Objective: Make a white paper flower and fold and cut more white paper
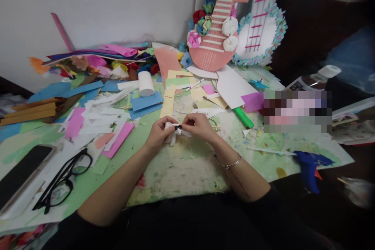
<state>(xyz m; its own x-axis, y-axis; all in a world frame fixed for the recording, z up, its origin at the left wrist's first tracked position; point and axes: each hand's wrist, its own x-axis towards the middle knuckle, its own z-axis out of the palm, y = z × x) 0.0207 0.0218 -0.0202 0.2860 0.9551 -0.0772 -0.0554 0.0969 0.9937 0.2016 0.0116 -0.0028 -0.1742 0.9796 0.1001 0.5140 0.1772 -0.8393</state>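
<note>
In the head view, the left hand (159,133) and right hand (200,127) are pinching a white paper bunch (170,139) above the green-stained tabletop (187,172); with loose ends dangling, it is looking part-shaped, while the paper pipa (216,52) behind is appearing finished. A bottle label (297,85) is bearing unreadable lettering.

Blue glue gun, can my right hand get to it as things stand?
Probably yes: mostly small scraps seem to lie between the right hand and the glue gun, though that hand holds the white piece.
</note>
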